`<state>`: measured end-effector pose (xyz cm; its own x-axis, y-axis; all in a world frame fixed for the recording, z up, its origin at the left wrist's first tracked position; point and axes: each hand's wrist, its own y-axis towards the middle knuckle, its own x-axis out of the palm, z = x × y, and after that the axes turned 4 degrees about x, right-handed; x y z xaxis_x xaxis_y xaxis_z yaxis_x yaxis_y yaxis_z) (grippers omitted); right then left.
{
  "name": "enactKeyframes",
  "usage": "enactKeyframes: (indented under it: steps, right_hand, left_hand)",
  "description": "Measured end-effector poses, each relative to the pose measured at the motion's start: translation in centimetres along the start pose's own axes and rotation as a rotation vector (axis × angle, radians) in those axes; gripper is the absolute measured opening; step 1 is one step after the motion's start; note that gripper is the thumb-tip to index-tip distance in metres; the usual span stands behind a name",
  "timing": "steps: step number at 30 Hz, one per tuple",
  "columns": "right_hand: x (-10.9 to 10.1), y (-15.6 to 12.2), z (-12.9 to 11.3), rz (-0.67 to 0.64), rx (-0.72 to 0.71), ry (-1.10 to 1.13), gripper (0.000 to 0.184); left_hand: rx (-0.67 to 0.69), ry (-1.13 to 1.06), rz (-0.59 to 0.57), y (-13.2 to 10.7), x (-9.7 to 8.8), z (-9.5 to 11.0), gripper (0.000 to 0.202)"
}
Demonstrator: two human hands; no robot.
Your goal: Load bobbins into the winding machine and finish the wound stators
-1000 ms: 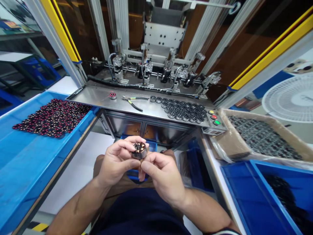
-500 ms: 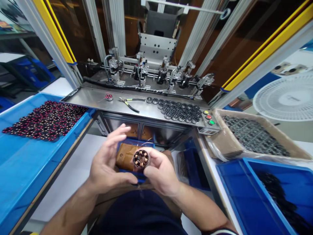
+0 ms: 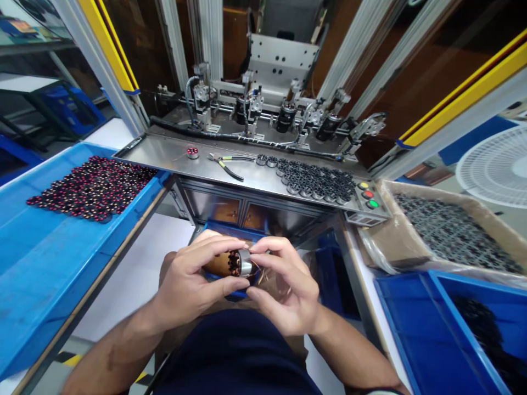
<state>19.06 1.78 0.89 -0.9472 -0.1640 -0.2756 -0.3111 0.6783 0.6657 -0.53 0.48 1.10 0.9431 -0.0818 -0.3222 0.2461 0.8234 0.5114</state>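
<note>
Above my lap, a motor stator [image 3: 246, 264] with copper windings and a silvery outer ring is turned on its side, its wound face toward the left. My left hand [image 3: 197, 269] grips it, fingers over the top and thumb underneath. At its right edge, my right hand [image 3: 288, 285] has curled fingertips on the rim, with the thumb lower down. Thin copper wires [image 3: 258, 270] trail from the stator's right side between the right fingers. Behind the hands, a brown packet [image 3: 217, 265] in a blue bin is partly hidden.
On the metal ledge lie a red-wound stator [image 3: 192, 152], cutting pliers [image 3: 226, 165] and a cluster of bare stator cores [image 3: 317, 178]. Buttons [image 3: 368, 195] sit at its right end. A blue tray [image 3: 53, 241] of wound stators stands left; a parts carton [image 3: 387, 219] and blue bin [image 3: 405, 323] stand right.
My left hand has closed on the stator, which was in my right hand alone. The stator has turned from facing up to facing left. My view has shifted slightly.
</note>
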Motion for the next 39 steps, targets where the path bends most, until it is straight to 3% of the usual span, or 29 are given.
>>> enactKeyframes:
  steps: [5, 8, 11, 14, 18, 21, 25, 30, 32, 36, 39]
  right_hand:
    - [-0.2, 0.1, -0.4, 0.075, 0.039, 0.029, 0.019]
    - [0.2, 0.0, -0.7, 0.117, 0.121, 0.054, 0.012]
    - [0.6, -0.4, -1.0, 0.14, 0.232, 0.088, 0.009]
    - [0.0, -0.8, -0.6, 0.139, 0.355, 0.14, 0.01]
    - [-2.5, -0.4, -0.1, 0.076, 0.453, 0.201, 0.012]
    - [-3.8, 1.1, -0.9, -0.129, 0.393, 0.135, 0.023]
    - [-3.8, 3.5, -2.8, -0.422, 0.251, -0.107, 0.009]
    - [-4.8, 5.0, -3.1, -0.55, -0.283, -0.463, 0.024]
    - [-5.6, 5.4, -3.0, -0.625, -0.387, -0.53, 0.029]
    - [-6.1, 6.1, -3.7, -0.581, -0.276, -0.563, 0.014]
    - [-4.5, 6.0, -4.6, -0.549, -0.221, -0.509, 0.027]
  left_hand:
    - [-0.116, -0.116, 0.027, -0.5, 0.3, -0.2, 0.048]
    - [-0.228, -0.355, 0.034, -0.8, 0.8, -0.2, 0.045]
    - [-0.232, -0.432, 0.048, -0.8, 1.2, -0.1, 0.044]
    - [-0.116, -0.269, 0.092, -0.8, 1.1, -0.1, 0.046]
    - [0.123, 0.128, 0.089, -1.0, 0.3, 0.0, 0.055]
    - [0.281, 0.303, -0.002, -0.9, -0.2, 0.1, 0.064]
    - [0.344, 0.272, -0.093, -0.7, -0.5, 0.3, 0.07]
    - [0.283, 0.158, -0.226, -1.0, -1.6, 0.5, 0.058]
    - [0.242, 0.133, -0.259, -1.2, -2.1, 0.7, 0.053]
    - [0.197, 0.196, -0.164, -1.6, -2.3, 0.9, 0.053]
    - [0.195, 0.26, -0.082, -1.5, -1.9, 1.0, 0.052]
